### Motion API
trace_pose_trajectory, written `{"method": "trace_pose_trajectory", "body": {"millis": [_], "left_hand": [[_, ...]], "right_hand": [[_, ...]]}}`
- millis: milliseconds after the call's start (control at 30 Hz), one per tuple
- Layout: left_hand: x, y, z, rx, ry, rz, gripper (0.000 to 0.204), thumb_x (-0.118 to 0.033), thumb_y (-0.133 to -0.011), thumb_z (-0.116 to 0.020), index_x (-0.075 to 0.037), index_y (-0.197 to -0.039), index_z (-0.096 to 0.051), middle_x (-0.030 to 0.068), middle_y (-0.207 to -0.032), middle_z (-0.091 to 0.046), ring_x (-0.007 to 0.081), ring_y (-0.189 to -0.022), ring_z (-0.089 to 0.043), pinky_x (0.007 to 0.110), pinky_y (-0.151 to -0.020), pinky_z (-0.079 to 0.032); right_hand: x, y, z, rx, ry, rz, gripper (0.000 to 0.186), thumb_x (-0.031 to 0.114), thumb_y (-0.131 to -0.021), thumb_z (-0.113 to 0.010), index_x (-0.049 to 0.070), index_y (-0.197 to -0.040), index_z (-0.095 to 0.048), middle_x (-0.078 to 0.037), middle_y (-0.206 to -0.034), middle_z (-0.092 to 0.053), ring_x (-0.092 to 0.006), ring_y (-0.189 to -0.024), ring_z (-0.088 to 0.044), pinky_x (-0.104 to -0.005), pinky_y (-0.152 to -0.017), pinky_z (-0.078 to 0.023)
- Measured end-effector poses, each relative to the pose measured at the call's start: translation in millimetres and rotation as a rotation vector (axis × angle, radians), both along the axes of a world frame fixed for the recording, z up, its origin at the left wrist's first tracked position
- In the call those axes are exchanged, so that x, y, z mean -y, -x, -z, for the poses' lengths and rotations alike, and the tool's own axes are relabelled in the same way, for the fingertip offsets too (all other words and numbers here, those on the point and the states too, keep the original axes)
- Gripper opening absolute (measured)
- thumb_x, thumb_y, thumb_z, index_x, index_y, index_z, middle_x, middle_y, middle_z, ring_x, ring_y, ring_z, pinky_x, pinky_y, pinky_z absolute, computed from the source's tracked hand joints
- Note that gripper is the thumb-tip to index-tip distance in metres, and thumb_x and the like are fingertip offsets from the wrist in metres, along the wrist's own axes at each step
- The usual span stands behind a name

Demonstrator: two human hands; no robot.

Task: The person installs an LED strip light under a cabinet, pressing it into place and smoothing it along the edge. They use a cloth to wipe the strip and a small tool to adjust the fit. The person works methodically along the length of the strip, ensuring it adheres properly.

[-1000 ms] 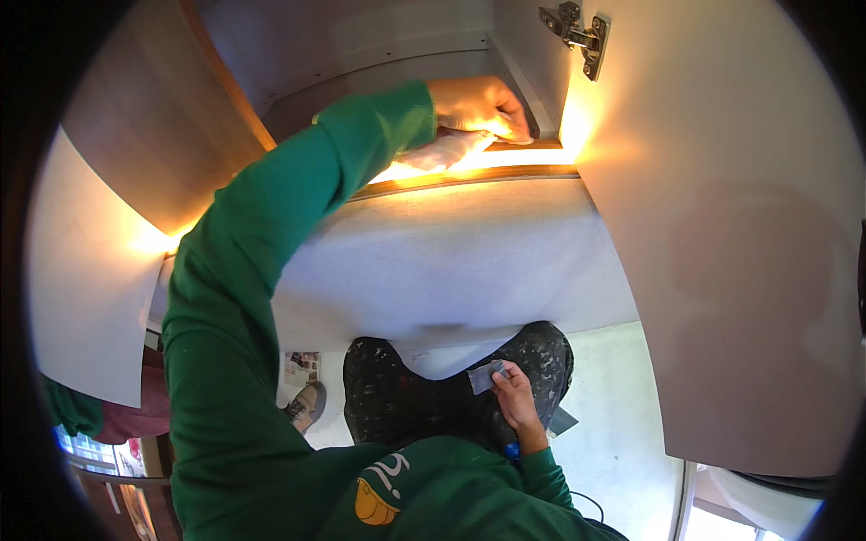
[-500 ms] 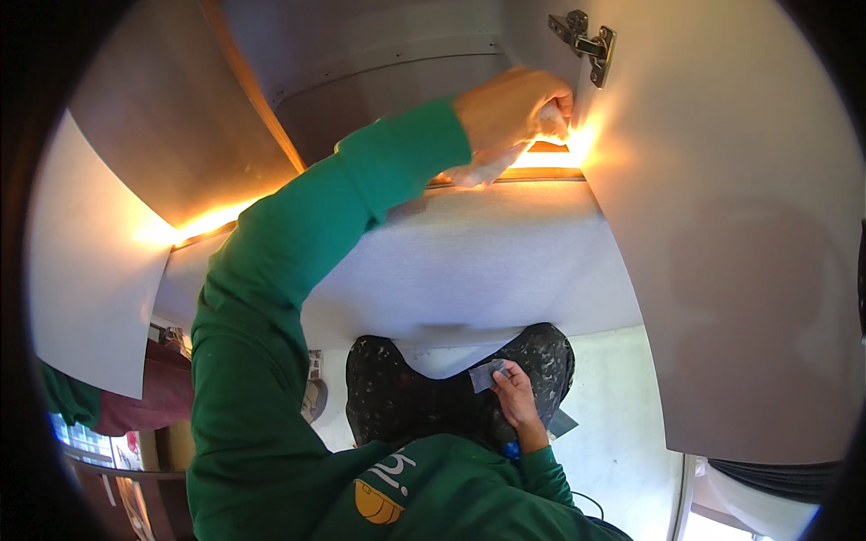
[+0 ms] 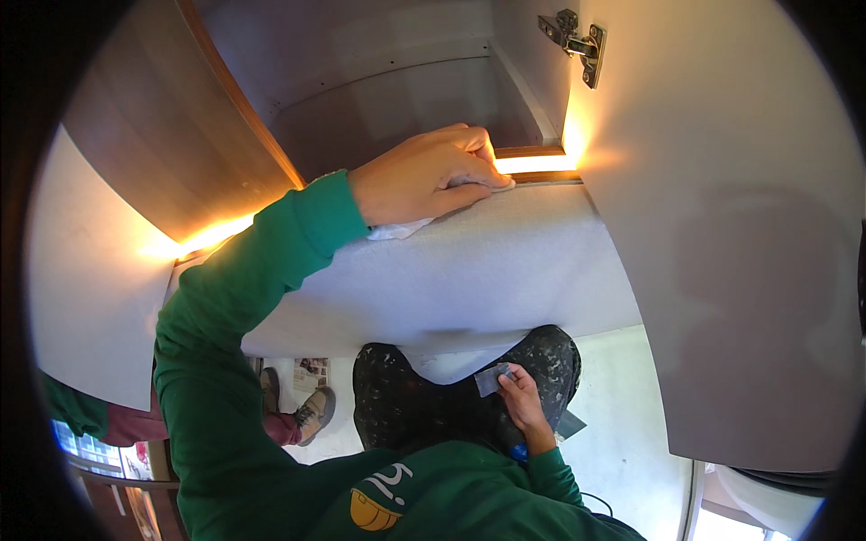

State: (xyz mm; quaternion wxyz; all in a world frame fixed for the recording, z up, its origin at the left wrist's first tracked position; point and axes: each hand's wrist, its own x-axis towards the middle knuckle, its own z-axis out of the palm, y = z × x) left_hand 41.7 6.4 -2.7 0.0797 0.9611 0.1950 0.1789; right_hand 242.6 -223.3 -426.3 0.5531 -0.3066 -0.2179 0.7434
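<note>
My left hand (image 3: 433, 171) reaches up to the cabinet's wooden front edge (image 3: 550, 178). Its fingers are closed and press a white cloth (image 3: 397, 231) onto that edge, beside the lit strip (image 3: 534, 165); most of the cloth is hidden under the hand. Down by my right thigh, my right hand (image 3: 525, 401) pinches a small flat grey piece (image 3: 488, 380) between thumb and fingers. What that piece is made of I cannot tell.
An open white door (image 3: 731, 243) with a metal hinge (image 3: 577, 45) stands on the right. A brown wooden panel (image 3: 171, 126) and another white door (image 3: 95, 279) are at left. Another person's shoe (image 3: 314, 415) shows on the floor near newspaper (image 3: 311, 373).
My left hand has come left and down along the lit edge with the cloth, and now bears down on it. My right hand has barely moved. The other person's shoes are more visible.
</note>
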Motion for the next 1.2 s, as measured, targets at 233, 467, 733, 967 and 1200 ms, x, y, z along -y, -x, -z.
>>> {"method": "trace_pose_trajectory", "body": {"millis": [233,467,733,967,1200], "left_hand": [[-16.2,-41.8,11.2,0.072,-0.096,0.025,0.017,-0.014,-0.098,-0.071,-0.007,-0.111,-0.079,0.0073,-0.099,-0.063,0.0259,-0.099,-0.063,0.039,-0.089,-0.052],[-22.3,-68.2,18.3,0.109,-0.129,0.004,0.018,-0.017,-0.099,-0.069,-0.007,-0.108,-0.081,0.0090,-0.103,-0.067,0.0292,-0.103,-0.065,0.043,-0.089,-0.053],[-16.3,-5.6,-24.8,-0.114,-0.072,-0.238,0.017,-0.016,-0.101,-0.065,-0.001,-0.104,-0.071,0.0151,-0.104,-0.071,0.0287,-0.096,-0.067,0.042,-0.083,-0.053],[-35.3,-16.9,-13.8,0.055,0.063,-0.182,0.019,-0.014,-0.106,-0.056,0.001,-0.110,-0.066,0.0166,-0.100,-0.070,0.0325,-0.094,-0.067,0.044,-0.084,-0.054],[-60.3,-52.8,-4.8,-0.007,0.216,-0.104,0.022,-0.014,-0.104,-0.059,0.004,-0.111,-0.070,0.0175,-0.104,-0.073,0.0335,-0.095,-0.070,0.044,-0.083,-0.054]], "right_hand": [[0.8,-1.7,0.1,0.018,-0.028,-0.040,0.024,0.007,-0.105,-0.065,0.006,-0.129,-0.062,-0.002,-0.118,-0.071,-0.0127,-0.107,-0.067,-0.0317,-0.095,-0.053],[4.2,-0.6,-5.1,0.022,-0.032,0.015,0.023,0.007,-0.106,-0.064,0.007,-0.128,-0.062,-0.003,-0.118,-0.071,-0.0134,-0.108,-0.068,-0.0334,-0.095,-0.053],[2.8,-1.1,-2.4,0.023,-0.036,-0.007,0.023,0.007,-0.105,-0.064,0.007,-0.128,-0.062,-0.002,-0.118,-0.071,-0.0126,-0.107,-0.067,-0.0325,-0.094,-0.053],[3.7,-1.9,-0.1,0.025,-0.010,0.003,0.024,0.006,-0.104,-0.066,0.007,-0.128,-0.062,-0.002,-0.116,-0.071,-0.0120,-0.106,-0.066,-0.0315,-0.093,-0.052],[1.5,-0.3,-1.4,0.008,-0.020,0.002,0.024,0.006,-0.105,-0.065,0.007,-0.128,-0.062,-0.002,-0.116,-0.071,-0.0123,-0.107,-0.067,-0.0322,-0.095,-0.052]]}}
